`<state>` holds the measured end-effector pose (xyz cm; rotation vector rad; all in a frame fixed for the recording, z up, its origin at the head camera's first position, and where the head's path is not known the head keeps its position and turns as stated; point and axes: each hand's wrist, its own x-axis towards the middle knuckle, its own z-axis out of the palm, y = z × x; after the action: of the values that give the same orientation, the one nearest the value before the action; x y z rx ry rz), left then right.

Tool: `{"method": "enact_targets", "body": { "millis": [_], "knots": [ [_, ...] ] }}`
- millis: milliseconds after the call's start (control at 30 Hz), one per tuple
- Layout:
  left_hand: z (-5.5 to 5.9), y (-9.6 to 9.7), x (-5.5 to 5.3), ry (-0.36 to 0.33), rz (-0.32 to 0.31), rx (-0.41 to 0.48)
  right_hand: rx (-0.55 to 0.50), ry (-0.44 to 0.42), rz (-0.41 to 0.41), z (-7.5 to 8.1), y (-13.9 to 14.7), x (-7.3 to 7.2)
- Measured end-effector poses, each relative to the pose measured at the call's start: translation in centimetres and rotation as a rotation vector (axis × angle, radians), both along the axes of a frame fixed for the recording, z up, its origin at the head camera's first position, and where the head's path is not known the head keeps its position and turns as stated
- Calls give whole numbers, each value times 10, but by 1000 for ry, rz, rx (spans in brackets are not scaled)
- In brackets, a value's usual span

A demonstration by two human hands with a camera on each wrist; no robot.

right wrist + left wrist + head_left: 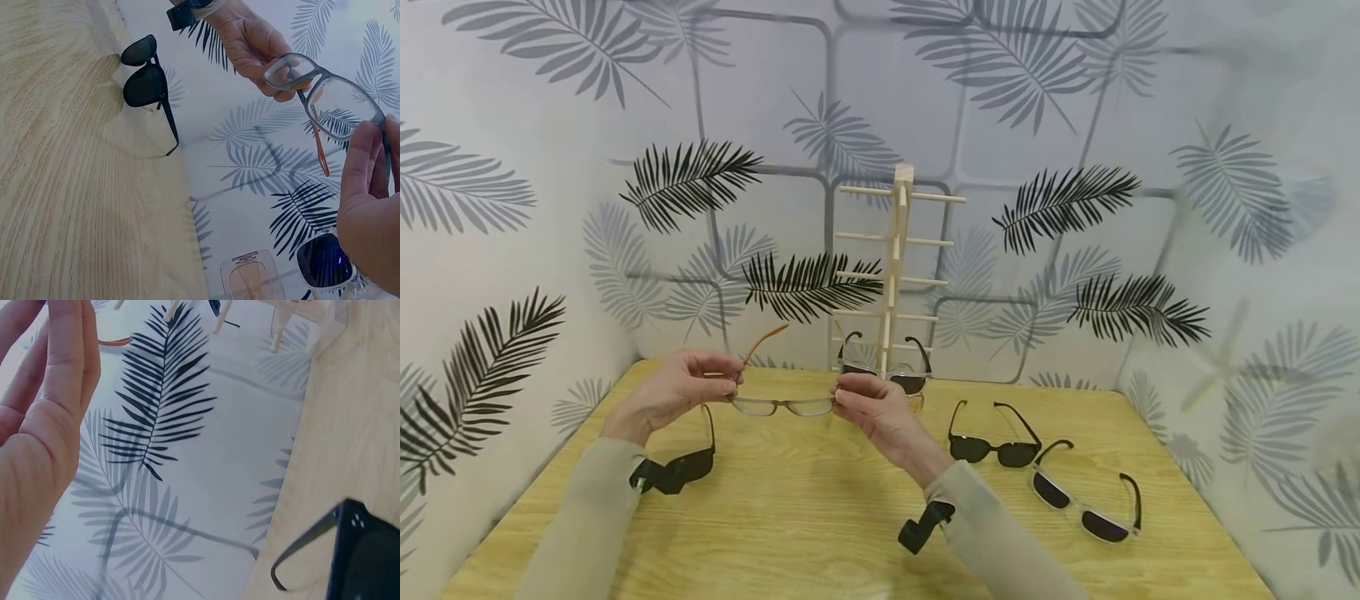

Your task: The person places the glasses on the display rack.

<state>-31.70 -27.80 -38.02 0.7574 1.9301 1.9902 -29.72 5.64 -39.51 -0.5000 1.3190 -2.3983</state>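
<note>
Both hands hold up a pair of grey-framed eyeglasses (811, 407) with clear lenses, raised above the table. My left hand (688, 388) pinches the left hinge end between thumb and fingers. At the other end, my right hand (880, 414) pinches the right hinge corner. An orange temple arm (766, 340) extends away from me, unfolded. In the right wrist view, the eyeglasses (320, 73) are tilted between the left hand (253, 47) and the right hand (369, 200). The left wrist view shows the left hand (53, 394), with its fingertips cut off.
Behind the eyeglasses stands a wooden peg rack (897, 250), with dark-lensed sunglasses (912, 383) at its base. Black sunglasses (996, 451) and clear-framed sunglasses (1078, 510) lie on the wooden table (790, 533) at right. More black sunglasses (145, 85) lie at left, partly hidden in the head view.
</note>
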Motion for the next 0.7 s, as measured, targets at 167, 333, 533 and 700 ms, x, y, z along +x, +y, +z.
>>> {"method": "enact_targets", "body": {
  "millis": [167,333,533,700],
  "knots": [
    [5,10,1,6,-12,14,-14,41,-2,5,8,3],
    [8,23,0,8,-23,55,-16,52,-18,10,19,3],
    [10,38,-2,14,24,68,36,48,-41,14,33,4],
    [14,55,-1,-31,67,82,49,28,-75,19,45,4]
  ]
}}
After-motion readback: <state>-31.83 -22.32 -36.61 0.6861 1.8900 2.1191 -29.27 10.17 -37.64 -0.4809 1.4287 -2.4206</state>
